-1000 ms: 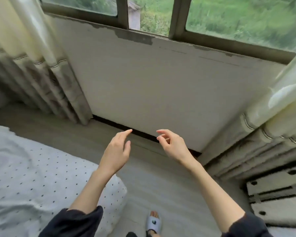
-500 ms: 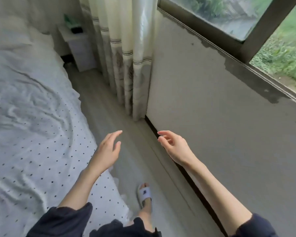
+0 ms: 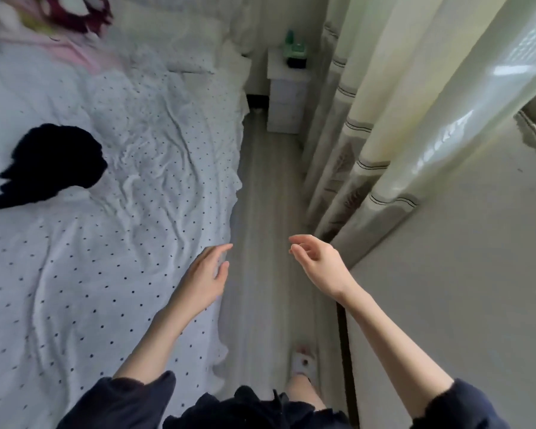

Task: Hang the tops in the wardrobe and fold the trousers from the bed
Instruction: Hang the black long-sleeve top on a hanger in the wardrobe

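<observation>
A black garment (image 3: 48,164) lies crumpled in a dark heap on the white dotted bed sheet (image 3: 112,243), its shape too bunched to tell top from trousers. Further up the bed sits a pink and maroon garment (image 3: 68,29), blurred. The black heap is well apart from the left hand (image 3: 203,278), up and to its left. That left hand hovers over the bed's edge, fingers straight and loosely spread, holding nothing. The right hand (image 3: 317,264) hangs over the floor strip beside the curtain (image 3: 384,144), palm turned inward, fingers lightly curled, holding nothing. Ahead of both hands stands a white nightstand (image 3: 287,91).
</observation>
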Tool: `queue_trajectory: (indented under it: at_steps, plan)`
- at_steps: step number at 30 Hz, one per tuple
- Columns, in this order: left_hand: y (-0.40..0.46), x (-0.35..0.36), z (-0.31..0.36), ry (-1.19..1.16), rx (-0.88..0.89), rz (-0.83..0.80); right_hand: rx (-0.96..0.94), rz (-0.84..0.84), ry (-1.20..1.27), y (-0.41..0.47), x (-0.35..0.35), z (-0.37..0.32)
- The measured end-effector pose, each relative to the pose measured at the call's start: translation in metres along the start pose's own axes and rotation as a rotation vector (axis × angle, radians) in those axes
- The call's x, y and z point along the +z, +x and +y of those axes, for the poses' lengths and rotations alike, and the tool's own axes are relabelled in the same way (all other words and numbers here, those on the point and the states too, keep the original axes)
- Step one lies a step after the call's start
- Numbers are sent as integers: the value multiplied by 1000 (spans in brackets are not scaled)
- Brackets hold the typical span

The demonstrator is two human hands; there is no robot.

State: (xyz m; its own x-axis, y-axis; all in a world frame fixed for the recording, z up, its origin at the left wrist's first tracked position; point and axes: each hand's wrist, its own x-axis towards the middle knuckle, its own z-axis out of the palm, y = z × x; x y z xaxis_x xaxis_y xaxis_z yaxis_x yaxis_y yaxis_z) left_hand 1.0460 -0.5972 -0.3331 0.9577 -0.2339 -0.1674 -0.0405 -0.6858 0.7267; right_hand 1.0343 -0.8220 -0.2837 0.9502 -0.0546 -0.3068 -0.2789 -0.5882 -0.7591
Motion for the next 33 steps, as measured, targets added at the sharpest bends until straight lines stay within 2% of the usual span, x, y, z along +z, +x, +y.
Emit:
queue_trajectory:
  at_steps: [8, 14, 17, 22, 26, 33]
  plan:
    - [139, -43, -2, -17, -244, 268, -224, -255, -33, 212, -16, -65]
    - [203, -76, -5, -54, -407, 441, -346, -415, -107, 327, -11, -130]
    - [228, -94, -25, -112, -520, 529, -395, -555, -158, 378, 15, -162]
    - [274, -132, -67, -139, -611, 648, -469, -665, -210, 450, 64, -205]
    - [319, -157, -109, -170, -662, 639, -492, -683, -231, 505, 110, -243]
    - [395, -212, -202, -272, -836, 666, -560, -827, -407, 612, 208, -295]
